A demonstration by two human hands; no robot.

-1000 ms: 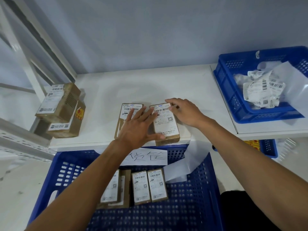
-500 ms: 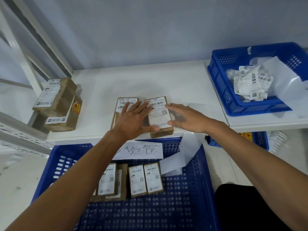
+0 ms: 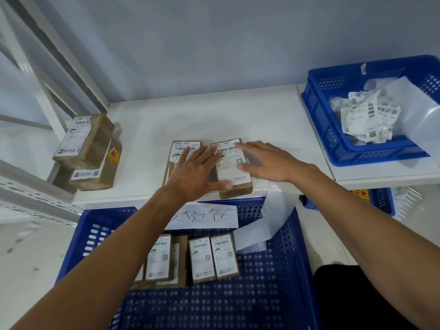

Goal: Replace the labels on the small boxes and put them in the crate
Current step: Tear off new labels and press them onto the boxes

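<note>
1. The left grip (image 3: pixel 195 171) lies flat and unclenched, fingers fanned across two small boxes on the desk (image 3: pixel 214 120), apparently pinning them so that neither slides.
2. Beneath its thumb and fingertips sits the labelled box (image 3: pixel 235 192), its white label (image 3: pixel 229 173) facing up. The second box (image 3: pixel 172 163) lies under the palm, side by side with the first.
3. The right grip (image 3: pixel 269 163), just beside the left, is likewise spread and holds nothing. Its thumb and a fingertip rest at the label's edge, seemingly smoothing it flat.
4. Below both wrists, the blue crate (image 3: pixel 238 306) holds a row of finished boxes (image 3: pixel 214 258), labels up. The two on the desk have not yet joined them.
5. Well right of the right grip, a second crate (image 3: pixel 316 110) collects crumpled labels (image 3: pixel 366 120), likely stripped ones kept out of the way.
6. Far left of the left grip, stacked boxes (image 3: pixel 85 139) probably await their turn.
</note>
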